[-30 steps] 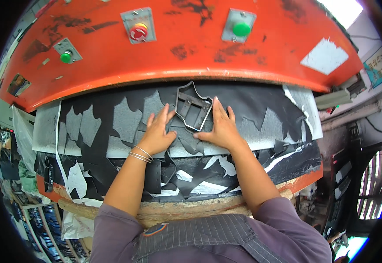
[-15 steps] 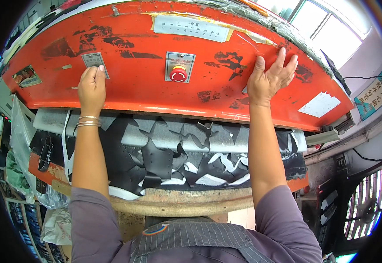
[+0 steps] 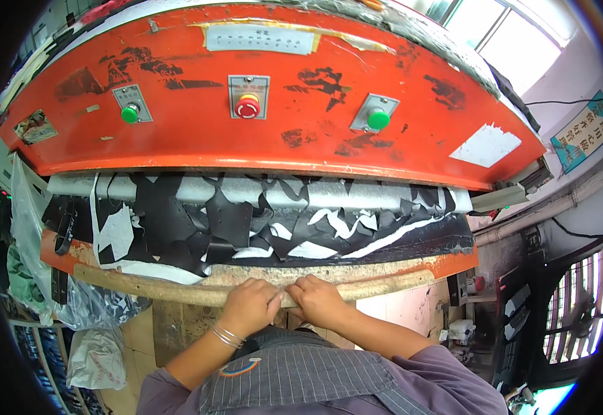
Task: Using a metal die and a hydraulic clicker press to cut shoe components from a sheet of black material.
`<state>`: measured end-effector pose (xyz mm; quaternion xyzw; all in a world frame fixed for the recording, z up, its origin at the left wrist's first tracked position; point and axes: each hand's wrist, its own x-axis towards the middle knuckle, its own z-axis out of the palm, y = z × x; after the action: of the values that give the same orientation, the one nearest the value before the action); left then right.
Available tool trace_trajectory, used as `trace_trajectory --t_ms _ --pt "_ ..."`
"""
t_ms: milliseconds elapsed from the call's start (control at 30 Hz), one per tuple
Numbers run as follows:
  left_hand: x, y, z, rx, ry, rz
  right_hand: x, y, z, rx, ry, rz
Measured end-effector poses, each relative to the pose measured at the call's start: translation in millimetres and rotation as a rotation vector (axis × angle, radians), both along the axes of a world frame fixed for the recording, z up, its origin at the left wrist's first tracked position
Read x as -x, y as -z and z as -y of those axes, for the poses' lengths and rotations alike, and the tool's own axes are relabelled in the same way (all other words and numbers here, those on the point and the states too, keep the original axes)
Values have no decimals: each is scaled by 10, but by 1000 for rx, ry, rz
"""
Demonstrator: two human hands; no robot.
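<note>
bright window (image 3: pixel 520 36), pale wall (image 3: pixel 538 88), light tiled floor (image 3: pixel 399 308)

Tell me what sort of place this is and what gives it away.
Probably a workshop for cutting leather or similar sheet material: there's a large orange machine with green buttons and a red button, and black scraps lie along its front.

You are in a workshop: a scuffed orange machine (image 3: pixel 198 149) with push buttons (image 3: pixel 247 107) faces you, and cut black scraps (image 3: pixel 229 220), perhaps leather, litter its table (image 3: pixel 384 284).
</note>
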<state>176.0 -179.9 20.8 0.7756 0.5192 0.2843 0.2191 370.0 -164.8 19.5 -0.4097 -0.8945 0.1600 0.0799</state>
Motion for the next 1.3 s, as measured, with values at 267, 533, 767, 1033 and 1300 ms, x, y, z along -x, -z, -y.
trace_trajectory --t_ms 267,533,767,1033,1300 --pt "-207 26 -121 -28 -90 -10 -80 -34 -192 18 -26 -11" --pt "-12 -262 -820 617 57 171 -55 -443 -2105 -70 331 -45" --pt "-268 -236 -2313 572 -285 992 28 -341 -3186 140 440 105" --pt "-795 -47 -2439 784 -204 1385 -608 -251 -2442 561 60 -626" --pt "-900 160 -1710 825 -236 1296 -939 -247 -2004 442 18 -476"
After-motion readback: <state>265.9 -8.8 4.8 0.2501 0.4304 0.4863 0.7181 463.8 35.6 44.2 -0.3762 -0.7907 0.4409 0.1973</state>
